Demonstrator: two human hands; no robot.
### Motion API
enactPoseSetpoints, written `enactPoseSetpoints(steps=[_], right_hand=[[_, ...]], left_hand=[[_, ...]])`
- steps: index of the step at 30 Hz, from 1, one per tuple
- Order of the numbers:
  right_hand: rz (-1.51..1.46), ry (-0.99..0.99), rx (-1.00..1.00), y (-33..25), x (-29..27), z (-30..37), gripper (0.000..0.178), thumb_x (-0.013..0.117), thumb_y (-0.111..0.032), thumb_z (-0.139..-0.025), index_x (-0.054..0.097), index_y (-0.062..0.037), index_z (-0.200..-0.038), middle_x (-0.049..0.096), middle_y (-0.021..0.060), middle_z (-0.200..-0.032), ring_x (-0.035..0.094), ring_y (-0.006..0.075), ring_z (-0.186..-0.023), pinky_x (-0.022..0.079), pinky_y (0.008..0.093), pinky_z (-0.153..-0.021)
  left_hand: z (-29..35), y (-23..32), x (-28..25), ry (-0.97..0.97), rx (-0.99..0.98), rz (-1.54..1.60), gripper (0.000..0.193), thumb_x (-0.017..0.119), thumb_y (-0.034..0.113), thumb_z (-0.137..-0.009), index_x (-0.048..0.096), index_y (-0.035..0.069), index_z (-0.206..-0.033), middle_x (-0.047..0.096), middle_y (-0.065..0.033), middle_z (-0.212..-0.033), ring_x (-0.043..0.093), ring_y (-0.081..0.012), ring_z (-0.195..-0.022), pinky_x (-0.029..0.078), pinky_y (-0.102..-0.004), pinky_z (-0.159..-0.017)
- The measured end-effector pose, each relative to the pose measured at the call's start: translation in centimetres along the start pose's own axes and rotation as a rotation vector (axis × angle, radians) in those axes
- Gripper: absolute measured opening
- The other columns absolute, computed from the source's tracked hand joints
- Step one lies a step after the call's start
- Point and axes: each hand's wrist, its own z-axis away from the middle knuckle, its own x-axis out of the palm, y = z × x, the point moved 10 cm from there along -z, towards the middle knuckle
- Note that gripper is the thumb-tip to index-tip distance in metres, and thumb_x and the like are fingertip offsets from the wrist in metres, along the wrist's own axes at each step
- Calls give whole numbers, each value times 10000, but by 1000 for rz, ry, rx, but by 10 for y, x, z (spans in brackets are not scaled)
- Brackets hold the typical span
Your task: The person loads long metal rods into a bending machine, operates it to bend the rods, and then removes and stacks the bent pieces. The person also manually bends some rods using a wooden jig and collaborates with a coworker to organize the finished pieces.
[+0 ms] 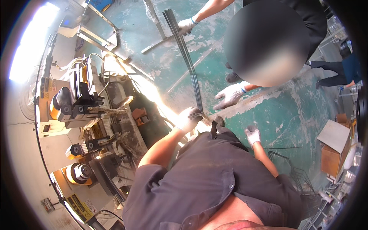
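A bundle of several long, thin dark metal rods runs lengthwise across the middle of the view, raised over the floor. My left hand, in a white and grey work glove, is closed around its near end. A co-worker's gloved hand grips the bundle close to its far end. The co-worker's other gloved hand is spread beside the rods, apart from them. Out to my right, my gloved right hand hangs with its fingers loosely bent and nothing visible in it.
Machines with clamps, hoses and cables line the left side. A metal frame stands at the far left. Bent wire frames lie at the lower right, near a cardboard box. Another person is farther right.
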Motion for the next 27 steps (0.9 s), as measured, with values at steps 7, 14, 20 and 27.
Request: enactPoseSetpoints(steps=[7, 14, 20, 27], right_hand=[[38, 18, 136, 13, 8, 74, 442, 706, -274, -903, 733, 6, -1243, 755, 213, -1222, 727, 327, -1144, 555, 399, -988], [251, 23, 143, 64, 6, 85, 440, 726, -309, -890, 752, -23, -1223, 768, 194, -1180, 726, 345, -1131, 556, 418, -975], [51, 29, 243, 80, 0, 82, 448, 703, -318, -899, 747, -34, -1244, 762, 194, -1206, 721, 342, -1151, 548, 415, -1001], [25, 14, 231, 65, -4, 82, 484, 688, -331, -909, 730, -31, -1286, 756, 189, -1239, 722, 330, -1160, 544, 389, -1018]], left_hand=[[-5, 0, 6, 13, -15, 15, 399, 751, 430, -897, 786, 61, -1045, 744, -187, -1028, 723, -350, -992, 552, -420, -858], [-8, -8, 13, 59, 128, -53, 202, 693, 239, -925, 761, 98, -1052, 749, -157, -973, 722, -347, -954, 562, -421, -831], [-9, 0, 12, 106, 150, 26, 161, 657, 187, -959, 759, 82, -1026, 748, -158, -926, 732, -330, -900, 562, -408, -787], [-9, 0, 7, 99, 97, 71, 272, 747, 270, -901, 740, 75, -1090, 735, -156, -1050, 711, -331, -1022, 554, -414, -900]])
